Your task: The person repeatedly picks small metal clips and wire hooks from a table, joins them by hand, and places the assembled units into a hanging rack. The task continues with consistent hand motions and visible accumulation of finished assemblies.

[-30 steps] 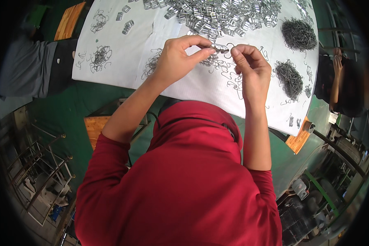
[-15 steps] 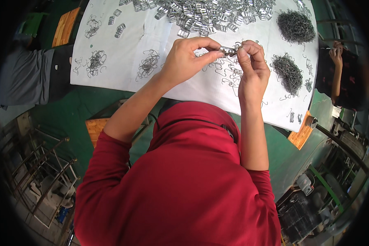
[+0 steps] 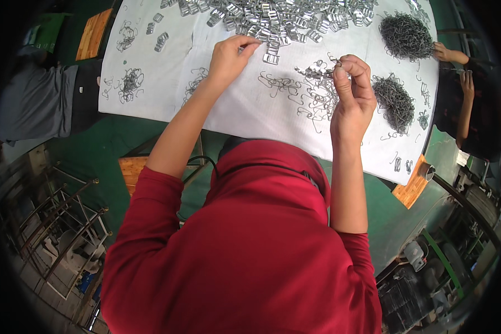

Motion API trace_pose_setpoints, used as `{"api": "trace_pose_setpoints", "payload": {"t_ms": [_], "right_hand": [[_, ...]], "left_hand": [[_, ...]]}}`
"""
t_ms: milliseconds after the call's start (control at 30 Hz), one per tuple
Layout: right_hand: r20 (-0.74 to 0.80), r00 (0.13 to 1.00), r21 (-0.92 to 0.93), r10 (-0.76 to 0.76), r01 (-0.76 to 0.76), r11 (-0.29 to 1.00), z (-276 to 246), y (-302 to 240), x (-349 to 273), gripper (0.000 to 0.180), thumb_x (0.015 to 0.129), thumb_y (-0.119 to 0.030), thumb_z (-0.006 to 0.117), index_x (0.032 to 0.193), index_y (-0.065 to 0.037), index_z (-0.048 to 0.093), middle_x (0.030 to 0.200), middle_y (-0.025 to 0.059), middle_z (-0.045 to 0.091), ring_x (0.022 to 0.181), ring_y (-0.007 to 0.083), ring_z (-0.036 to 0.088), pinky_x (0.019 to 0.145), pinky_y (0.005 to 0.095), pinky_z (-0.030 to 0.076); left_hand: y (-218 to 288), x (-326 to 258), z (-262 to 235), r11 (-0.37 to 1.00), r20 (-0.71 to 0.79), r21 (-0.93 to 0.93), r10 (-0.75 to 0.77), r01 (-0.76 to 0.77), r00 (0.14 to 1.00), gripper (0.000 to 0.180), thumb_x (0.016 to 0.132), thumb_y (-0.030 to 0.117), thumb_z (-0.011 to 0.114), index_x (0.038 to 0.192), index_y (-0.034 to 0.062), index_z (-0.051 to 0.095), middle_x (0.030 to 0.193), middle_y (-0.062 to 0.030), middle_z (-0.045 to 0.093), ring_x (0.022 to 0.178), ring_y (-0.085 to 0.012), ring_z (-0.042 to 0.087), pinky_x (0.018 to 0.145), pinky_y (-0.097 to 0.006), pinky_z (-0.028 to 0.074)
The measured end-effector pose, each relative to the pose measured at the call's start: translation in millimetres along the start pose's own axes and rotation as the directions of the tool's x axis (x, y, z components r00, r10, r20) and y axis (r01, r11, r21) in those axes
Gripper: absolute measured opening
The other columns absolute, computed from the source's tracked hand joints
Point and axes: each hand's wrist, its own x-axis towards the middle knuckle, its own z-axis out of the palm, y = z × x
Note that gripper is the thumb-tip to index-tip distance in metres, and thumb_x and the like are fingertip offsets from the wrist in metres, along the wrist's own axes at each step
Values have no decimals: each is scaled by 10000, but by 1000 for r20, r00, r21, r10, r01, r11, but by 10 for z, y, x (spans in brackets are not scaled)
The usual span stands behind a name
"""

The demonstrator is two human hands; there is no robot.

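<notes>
My left hand (image 3: pixel 231 58) reaches to the near edge of a heap of silvery metal buckles (image 3: pixel 284 22). Its thumb and forefinger are pinched together at the heap; whatever is between them is too small to make out. One loose buckle (image 3: pixel 271 58) lies just right of those fingertips. My right hand (image 3: pixel 353 92) is raised over the table's right half, its thumb and fingers closed on a thin wire hook, whose curved end shows above the fingertips. Beneath and left of it are scattered wire hooks (image 3: pixel 312 100), partly covered by the hand.
Two dense heaps of dark wire hooks, a far one (image 3: pixel 406 36) and a nearer one (image 3: pixel 395 103), sit at the right on the white-covered table (image 3: pixel 234 111). Smaller hook clusters (image 3: pixel 131 83) lie at the left. People sit at both sides; one person's hand (image 3: pixel 442 53) touches the right edge.
My hands, close together over the scattered hooks before, have parted. The left has gone left and away to the buckle heap; the right has shifted slightly right. The person at right has raised a hand to the table.
</notes>
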Motion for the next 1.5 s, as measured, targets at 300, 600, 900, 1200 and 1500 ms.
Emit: {"api": "trace_pose_setpoints", "payload": {"t_ms": [300, 600, 900, 1200, 1500], "right_hand": [[-14, 999, -78, 47, -48, 996, 2, 112, -4, 69, 790, -40, 639, 850, -26, 608, 994, 27, 498, 797, 79, 489, 654, 196, 417], [-57, 998, -170, 31, -40, 985, 145, 240, -172, 88, 771, -106, 668, 802, -34, 629, 939, 23, 530, 760, 96, 493, 625, 218, 391], [-119, 993, -209, 21, -46, 977, 410, 210, -215, 109, 771, -140, 665, 798, -39, 636, 931, 31, 544, 776, 120, 519, 629, 241, 399], [-15, 1000, -248, 22, -25, 969, 514, 194, -237, 133, 776, -136, 665, 811, -11, 636, 935, 39, 547, 763, 126, 559, 647, 239, 435], [157, 966, -620, 205, -66, 782, 202, 819, -34, 116, 780, -151, 637, 826, -46, 654, 779, 52, 631, 725, 134, 580, 665, 281, 453]], "left_hand": [[-312, 31, 579, 765, 288, 519, 263, -381, 921, 236, 748, 217, 653, 918, 57, 620, 873, -72, 616, 845, -250, 574, 709, -357, 486], [448, 58, -55, 784, 266, -436, -356, 442, 896, 217, 790, 237, 652, 849, 29, 639, 799, -16, 621, 732, -82, 551, 693, -234, 443], [929, -264, -386, 730, 199, -637, -155, 248, 968, 193, 774, 114, 675, 917, 0, 615, 827, -37, 621, 761, -73, 552, 695, -202, 433], [972, -250, -594, 881, 150, -455, -66, 128, 987, 192, 771, 101, 675, 934, 7, 640, 823, -22, 631, 742, -72, 561, 673, -201, 442], [849, -262, -979, 942, 70, -336, 39, -13, 997, 188, 757, 124, 680, 906, 11, 660, 823, -40, 656, 767, -95, 589, 733, -238, 450]]}}
